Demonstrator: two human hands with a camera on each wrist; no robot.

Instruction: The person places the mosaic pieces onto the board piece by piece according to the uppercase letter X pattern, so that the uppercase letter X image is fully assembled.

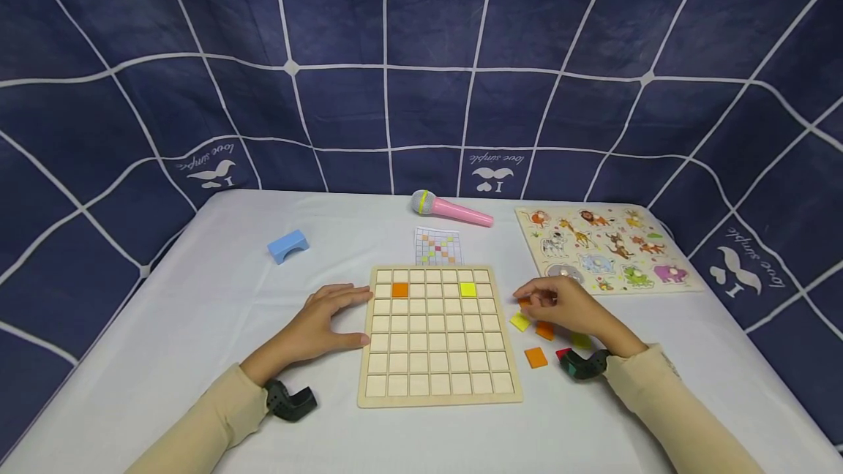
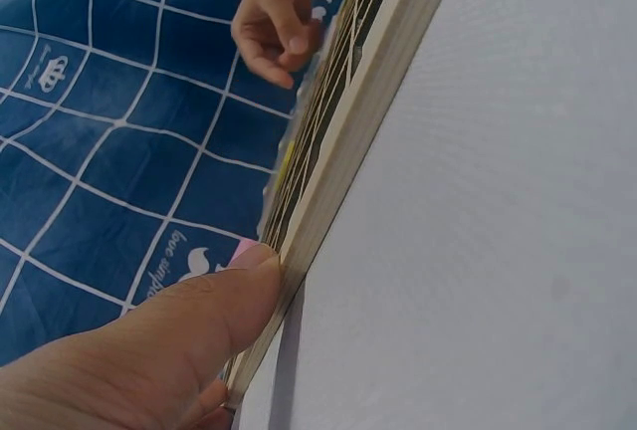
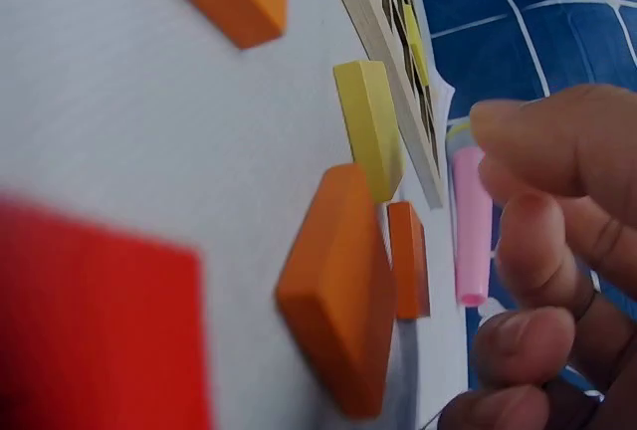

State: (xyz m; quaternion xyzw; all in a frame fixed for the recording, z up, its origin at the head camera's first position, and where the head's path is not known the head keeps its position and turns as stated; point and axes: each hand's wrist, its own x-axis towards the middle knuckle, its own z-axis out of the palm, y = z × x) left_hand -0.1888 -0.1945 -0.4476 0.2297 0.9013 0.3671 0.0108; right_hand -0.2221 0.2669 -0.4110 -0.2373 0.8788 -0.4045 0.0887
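A wooden grid board (image 1: 440,400) lies in the middle of the table, with an orange tile (image 1: 399,290) and a yellow tile (image 1: 467,290) in its second row. My left hand (image 1: 329,322) rests at the board's left edge, its thumb (image 2: 214,296) touching the rim. To the right of the board, my right hand (image 1: 563,304) hovers over loose tiles, fingers loosely bent; no tile shows between them. Beneath and near it lie a yellow tile (image 3: 368,126), several orange tiles (image 3: 343,296), a red tile (image 3: 95,330) and a yellow-green tile (image 1: 581,340), partly hidden.
Behind the board lies a printed pattern card (image 1: 439,246) with coloured squares, and beyond it a pink toy microphone (image 1: 461,212). An animal puzzle board (image 1: 619,243) is at the back right. A blue arch block (image 1: 287,245) stands back left. Dark blue cloth (image 1: 421,108) hangs behind.
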